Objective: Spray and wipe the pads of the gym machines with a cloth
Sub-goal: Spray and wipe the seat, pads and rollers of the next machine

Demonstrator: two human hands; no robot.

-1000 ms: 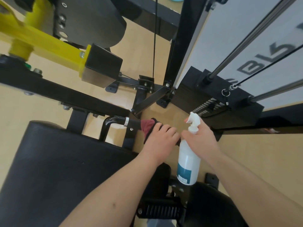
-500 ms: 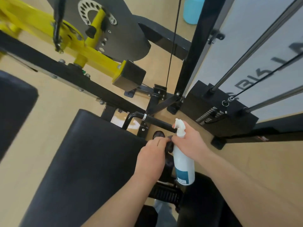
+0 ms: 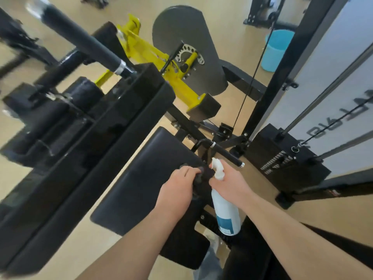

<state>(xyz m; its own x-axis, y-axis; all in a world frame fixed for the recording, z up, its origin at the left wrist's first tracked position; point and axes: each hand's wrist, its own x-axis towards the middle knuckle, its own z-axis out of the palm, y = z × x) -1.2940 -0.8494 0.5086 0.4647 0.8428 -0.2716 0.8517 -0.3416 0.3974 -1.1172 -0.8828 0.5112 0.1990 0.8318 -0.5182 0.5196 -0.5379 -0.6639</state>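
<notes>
A black seat pad (image 3: 149, 178) of the gym machine lies below me at centre. My left hand (image 3: 177, 190) grips a dark cloth (image 3: 202, 175) at the pad's right edge. Right beside it, my right hand (image 3: 230, 184) holds a white spray bottle (image 3: 226, 211) by its neck, the bottle hanging upright with a blue label near its base. The two hands almost touch. A larger black pad (image 3: 84, 150) rises to the left, blurred.
A black side handle (image 3: 224, 152) sticks out just beyond my hands. The yellow lever arm (image 3: 161, 77) and grey cam plate (image 3: 191, 47) stand behind. The weight stack (image 3: 286, 158) with cables fills the right. A blue bucket (image 3: 277, 50) sits on the wooden floor.
My view has tilted up and back, bringing the large left pad and bucket into sight. My left hand has left the side handle with the cloth and come to the seat pad's edge.
</notes>
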